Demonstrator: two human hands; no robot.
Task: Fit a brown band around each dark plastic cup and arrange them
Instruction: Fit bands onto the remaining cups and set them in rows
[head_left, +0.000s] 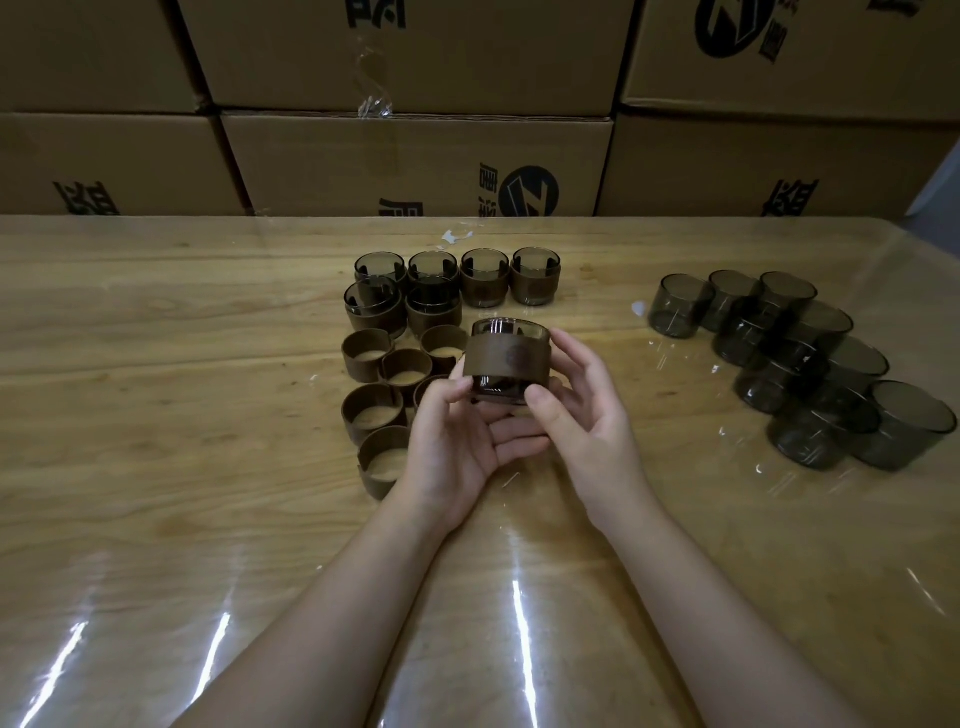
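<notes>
Wood table before stacked boxes: six banded cups in rows toward the far edge, loose bands just nearer, bare cups near the right edge, while left hand and right hand pinch a cup mid-table, its band high, seemingly not yet seated.

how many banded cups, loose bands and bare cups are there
banded cups: 7, one held by left hand and right hand
loose brown bands: 6, one partly hidden
bare dark cups: about 10, overlapping
total: about 23
</notes>
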